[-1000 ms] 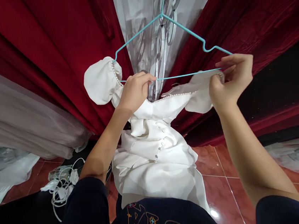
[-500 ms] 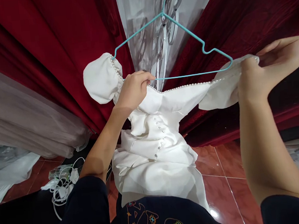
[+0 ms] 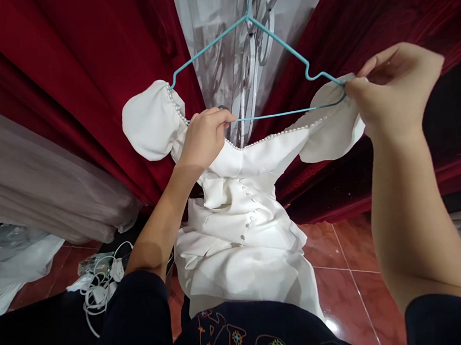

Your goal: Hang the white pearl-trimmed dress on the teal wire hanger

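Observation:
A white dress (image 3: 250, 162) with a pearl-edged neckline hangs in front of my body, its skirt bunched in folds. The light-blue hanger (image 3: 282, 41) has its left end inside the left puff sleeve (image 3: 146, 121). My left hand (image 3: 207, 136) is closed around the hanger's bottom bar, close to the neckline; whether it also grips fabric I cannot tell. With a pinch, my right hand (image 3: 390, 84) holds the upper edge of the right sleeve (image 3: 329, 134). That edge overlaps the hanger's right end.
Dark red curtains (image 3: 74, 62) hang on both sides, with grey sheer fabric (image 3: 48, 164) at the left. A pale metal scrollwork stand (image 3: 250, 66) rises behind the hanger. White cables (image 3: 99, 296) lie on a black surface at lower left. Red tiles (image 3: 344, 281) cover the floor.
My right hand has moved left and slightly up, carrying the sleeve edge over the hanger's right end. My left hand stays on the bottom bar.

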`<state>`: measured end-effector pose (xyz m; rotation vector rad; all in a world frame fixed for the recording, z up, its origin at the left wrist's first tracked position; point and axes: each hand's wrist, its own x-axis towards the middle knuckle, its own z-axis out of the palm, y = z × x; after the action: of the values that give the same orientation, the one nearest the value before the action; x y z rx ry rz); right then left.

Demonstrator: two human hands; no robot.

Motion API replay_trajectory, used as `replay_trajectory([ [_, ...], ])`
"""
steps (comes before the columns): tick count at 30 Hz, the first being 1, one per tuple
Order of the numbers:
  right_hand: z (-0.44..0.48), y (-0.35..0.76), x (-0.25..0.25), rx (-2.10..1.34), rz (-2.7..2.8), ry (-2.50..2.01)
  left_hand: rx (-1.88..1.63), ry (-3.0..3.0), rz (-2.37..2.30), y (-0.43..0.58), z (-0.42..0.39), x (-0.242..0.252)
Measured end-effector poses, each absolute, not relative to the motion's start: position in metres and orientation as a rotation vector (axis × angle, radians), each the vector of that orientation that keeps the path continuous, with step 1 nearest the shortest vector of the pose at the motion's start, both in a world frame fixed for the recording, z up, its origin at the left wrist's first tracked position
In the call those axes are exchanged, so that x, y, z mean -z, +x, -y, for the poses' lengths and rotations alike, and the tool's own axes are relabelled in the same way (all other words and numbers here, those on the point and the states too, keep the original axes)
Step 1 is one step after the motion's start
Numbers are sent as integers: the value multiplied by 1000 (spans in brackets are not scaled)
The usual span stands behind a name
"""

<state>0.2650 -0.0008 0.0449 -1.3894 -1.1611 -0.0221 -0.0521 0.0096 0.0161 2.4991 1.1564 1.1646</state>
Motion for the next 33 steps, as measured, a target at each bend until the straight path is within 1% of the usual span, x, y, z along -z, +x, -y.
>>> replay_trajectory([
  [3, 1, 264, -44, -59, 1135, -1336, -1149, 2491, -1125, -54, -9, -18],
  [8, -14, 247, -60, 35, 1245, -1180, -1164, 2443, -1076, -50, -6, -18],
  [11, -25, 240, -63, -124, 1285, -1150, -1162, 2478, -1094, -49, -4, -16],
  [13, -27, 235, -56, -238, 1316, -1129, -1164, 2534, -1150, -50, -4, -16],
  [14, -25, 232, -49, -240, 1330, -1088, -1165, 2558, -1181, -51, -4, -16],
  [15, -21, 228, -41, -189, 1343, -1018, -1170, 2573, -1207, -51, -4, -16],
  [17, -10, 218, -22, 25, 1414, -847, -1172, 2578, -1226, -51, -4, -16],
  [20, 4, 199, 6, 250, 1738, -686, -1151, 2571, -1174, -49, -4, -15],
  [23, 6, 180, 30, 244, 1986, -776, -1125, 2580, -1152, -49, -3, -14],
  [26, 2, 167, 44, 265, 1912, -961, -1114, 2593, -1145, -48, -2, -11],
  [29, 1, 161, 49, 296, 1795, -955, -1132, 2628, -1110, -45, 1, -3],
  [31, 2, 160, 48, 324, 1748, -913, -1206, 2661, -1084, -43, 2, 3],
  [33, 3, 158, 47, 336, 1718, -909, -1373, 2647, -1093, -45, 1, 6],
])
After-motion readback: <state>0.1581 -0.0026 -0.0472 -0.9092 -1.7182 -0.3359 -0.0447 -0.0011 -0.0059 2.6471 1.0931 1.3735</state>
